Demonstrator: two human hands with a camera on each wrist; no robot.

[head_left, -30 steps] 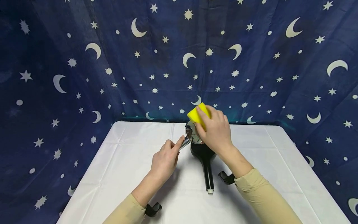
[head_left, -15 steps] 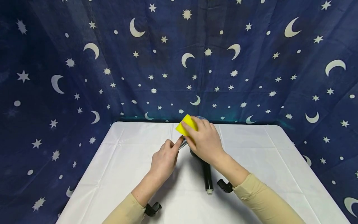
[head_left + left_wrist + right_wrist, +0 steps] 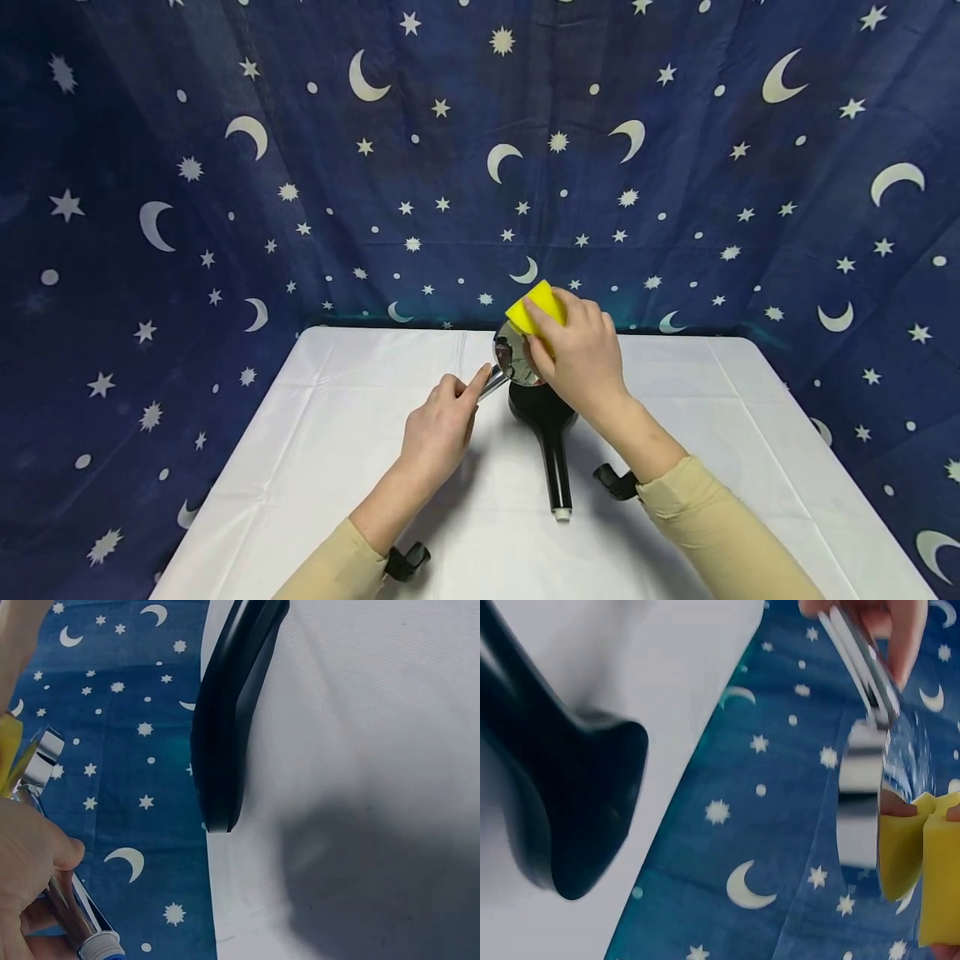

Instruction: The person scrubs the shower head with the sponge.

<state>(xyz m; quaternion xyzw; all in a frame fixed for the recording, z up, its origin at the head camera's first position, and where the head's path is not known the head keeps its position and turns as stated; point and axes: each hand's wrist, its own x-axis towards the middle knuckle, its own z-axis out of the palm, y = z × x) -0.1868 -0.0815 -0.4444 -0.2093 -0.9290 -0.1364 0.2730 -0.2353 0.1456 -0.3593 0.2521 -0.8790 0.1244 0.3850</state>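
My left hand [image 3: 438, 425] grips the handle of a chrome shower head [image 3: 513, 354], held up over the table with its round head pointing away to the right. In the left wrist view the threaded end of that handle sticks out below the fingers. My right hand [image 3: 585, 358] pinches a yellow sponge [image 3: 536, 308] at the upper part of the round head, covering its right side. Seen from the right wrist, the sponge [image 3: 941, 877] sits right at the shiny face, which mirrors it. A black shower head [image 3: 553, 450] lies on the table beneath, handle toward me.
A white cloth [image 3: 322, 467] covers the table, whose far edge runs just behind the hands. Beyond it hangs a dark blue curtain [image 3: 450, 167] with moons and stars. Black camera mounts [image 3: 615, 482] are strapped at both wrists.
Half a second ago the sponge was down left near the handle; it has moved up and right, back to the round head. The left hand and the black shower head have stayed in place.
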